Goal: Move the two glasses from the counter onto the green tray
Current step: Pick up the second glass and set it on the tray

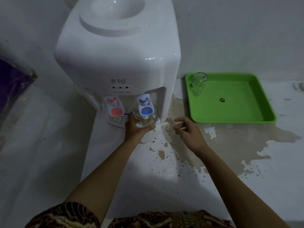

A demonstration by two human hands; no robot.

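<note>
Two glasses in view, one hand-held, one on the tray. Largest item: white water dispenser point(115, 63), standing at the back of the counter point(181, 186) against the wall, empty bottle socket on top, three small indicator dots on its front panel. Counter surface is white with a large brownish worn or stained patch point(222, 145) spreading from the dispenser's right foot out under and in front of the tray.

Green tray point(246, 109): flat on the counter, right of the dispenser and near it, back edge close to the wall. Small dark round mark near tray centre. First glass point(198, 83) stands in the tray's back-left corner, clear, seemingly empty.

Dispenser taps: red tap point(115, 109) on left, blue tap point(145, 107) on right, both above the drip grille.

Left hand point(136, 127): fingers wrapped around the second glass point(146, 117), gripping it from below and the side; glass sits directly under the blue tap, rim overlapping the tap lever in view. Cannot tell whether it holds water.

Right hand point(185, 130): empty, fingers loosely curled and half spread, hovering above the counter between the held glass and the tray's front-left corner, touching neither.

Purple object point(13, 83) at far left edge, partly cut off.
</note>
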